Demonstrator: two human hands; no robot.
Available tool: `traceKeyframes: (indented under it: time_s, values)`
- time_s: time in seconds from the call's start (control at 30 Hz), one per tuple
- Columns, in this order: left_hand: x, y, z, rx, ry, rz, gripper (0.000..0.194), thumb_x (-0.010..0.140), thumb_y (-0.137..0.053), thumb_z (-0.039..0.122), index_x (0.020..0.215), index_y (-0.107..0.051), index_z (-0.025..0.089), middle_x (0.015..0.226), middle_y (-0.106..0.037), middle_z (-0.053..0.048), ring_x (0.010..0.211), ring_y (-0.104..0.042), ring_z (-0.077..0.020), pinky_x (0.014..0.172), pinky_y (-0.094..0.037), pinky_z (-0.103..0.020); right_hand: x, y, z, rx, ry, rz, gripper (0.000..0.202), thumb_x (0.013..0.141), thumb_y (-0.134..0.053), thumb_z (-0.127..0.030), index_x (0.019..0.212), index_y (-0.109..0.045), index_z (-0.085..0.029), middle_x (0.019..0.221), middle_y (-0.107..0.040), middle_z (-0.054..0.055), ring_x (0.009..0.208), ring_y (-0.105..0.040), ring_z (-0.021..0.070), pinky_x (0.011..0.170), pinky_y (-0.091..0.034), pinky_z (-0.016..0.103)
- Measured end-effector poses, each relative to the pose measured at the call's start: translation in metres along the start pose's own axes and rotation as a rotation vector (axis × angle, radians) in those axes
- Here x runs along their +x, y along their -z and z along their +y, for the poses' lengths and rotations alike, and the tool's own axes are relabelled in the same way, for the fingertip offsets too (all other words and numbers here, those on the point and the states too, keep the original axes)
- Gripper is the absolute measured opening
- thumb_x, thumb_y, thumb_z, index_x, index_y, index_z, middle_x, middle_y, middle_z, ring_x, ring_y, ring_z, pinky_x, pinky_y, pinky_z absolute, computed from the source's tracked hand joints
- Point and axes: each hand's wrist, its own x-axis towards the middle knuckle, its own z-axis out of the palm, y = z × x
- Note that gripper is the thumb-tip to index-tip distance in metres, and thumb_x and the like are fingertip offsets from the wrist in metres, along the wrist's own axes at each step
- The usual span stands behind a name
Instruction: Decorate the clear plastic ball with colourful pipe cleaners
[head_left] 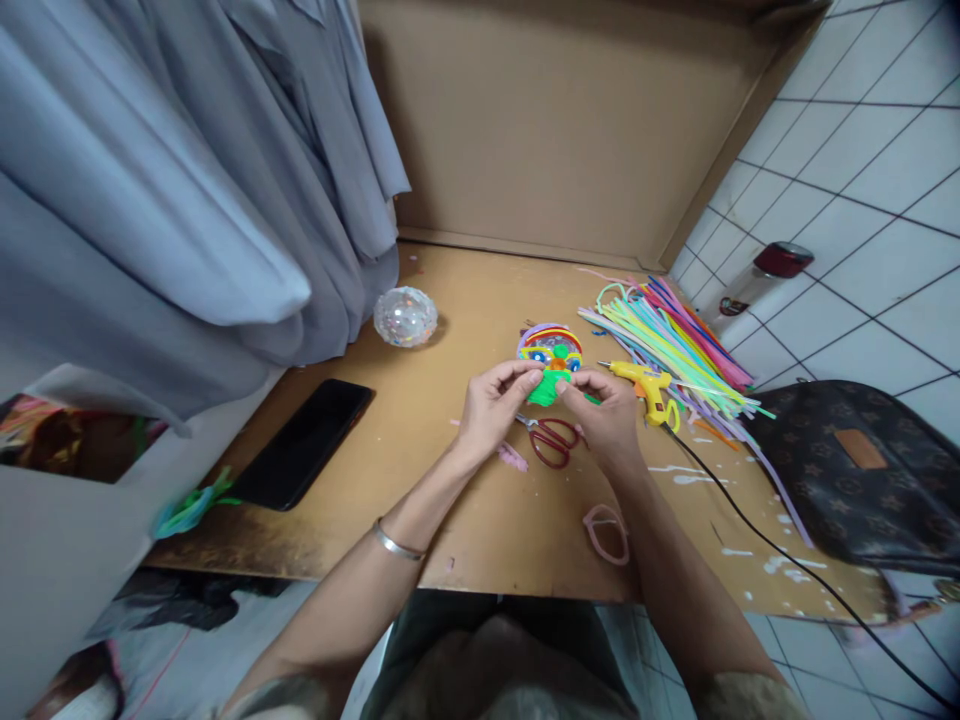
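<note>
My left hand point(499, 400) and my right hand point(604, 405) pinch a piece of coiled green pipe cleaner point(549, 388) between them, one at each side. Just behind it sits a clear ball decorated with coloured pipe cleaners point(551, 345), with blue eyes and an orange nose; its lower part is hidden by the green piece. Under my hands lie red-handled scissors point(553, 443), their blades partly covered by my left hand. A yellow glue gun point(646, 388) rests to the right of my right hand, its cord running off toward the lower right.
A bundle of colourful pipe cleaners point(667, 335) lies at the back right, beside a dark patterned bag point(862, 480). A clear ball point(405, 317) and a black phone point(304, 443) are on the left. A pink loop point(606, 534) lies near the front edge. Grey cloth point(300, 200) hangs at the left.
</note>
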Motion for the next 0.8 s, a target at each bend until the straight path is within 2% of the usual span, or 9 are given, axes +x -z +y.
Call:
traceKeyframes:
  time_s: [0.1,0.23,0.43,0.6,0.8]
  values:
    - [-0.002,-0.002,0.005,0.019,0.010,-0.021,0.032,0.075,-0.076,0.044,0.093,-0.078,0.017,0.091,-0.077,-0.008,0.079,-0.069,-0.0164,0.072,-0.057,-0.027,0.001,0.003,0.001,-0.007,-0.048,-0.037,0.020,0.067,-0.069,-0.035,0.059,-0.063,-0.018,0.055,-0.055,-0.003,0.052,-0.044,0.0096,0.054,-0.038,0.024]
    - [-0.003,-0.001,0.007,0.054,0.027,-0.016,0.029,0.075,-0.077,0.043,0.087,-0.078,0.017,0.091,-0.077,-0.008,0.079,-0.070,-0.0179,0.069,-0.059,-0.028,0.001,0.006,0.003,0.022,-0.096,-0.110,0.022,0.069,-0.069,-0.038,0.062,-0.063,-0.018,0.055,-0.054,-0.003,0.051,-0.045,0.0103,0.051,-0.038,0.025]
    - [-0.004,-0.002,0.011,0.032,0.137,-0.033,0.034,0.074,-0.076,0.046,0.082,-0.077,0.014,0.078,-0.074,-0.007,0.069,-0.068,-0.0179,0.057,-0.058,-0.028,0.004,0.007,0.004,-0.037,0.037,-0.110,0.016,0.068,-0.068,-0.032,0.060,-0.064,-0.019,0.059,-0.060,-0.002,0.056,-0.052,0.0122,0.056,-0.044,0.026]
    - [-0.005,-0.003,0.014,0.063,0.207,-0.024,0.030,0.074,-0.075,0.043,0.082,-0.075,0.014,0.063,-0.065,-0.001,0.053,-0.058,-0.0112,0.047,-0.053,-0.024,0.004,0.005,0.004,-0.119,0.151,-0.060,0.016,0.070,-0.067,-0.029,0.057,-0.064,-0.020,0.060,-0.061,-0.001,0.060,-0.054,0.0137,0.059,-0.045,0.027]
    - [-0.005,-0.004,0.017,0.016,0.230,-0.054,0.033,0.075,-0.073,0.045,0.081,-0.071,0.013,0.062,-0.062,0.000,0.055,-0.059,-0.0113,0.049,-0.053,-0.023,0.002,0.004,0.005,-0.054,0.078,-0.089,0.015,0.072,-0.068,-0.031,0.063,-0.067,-0.019,0.065,-0.065,0.000,0.064,-0.059,0.0152,0.064,-0.049,0.029]
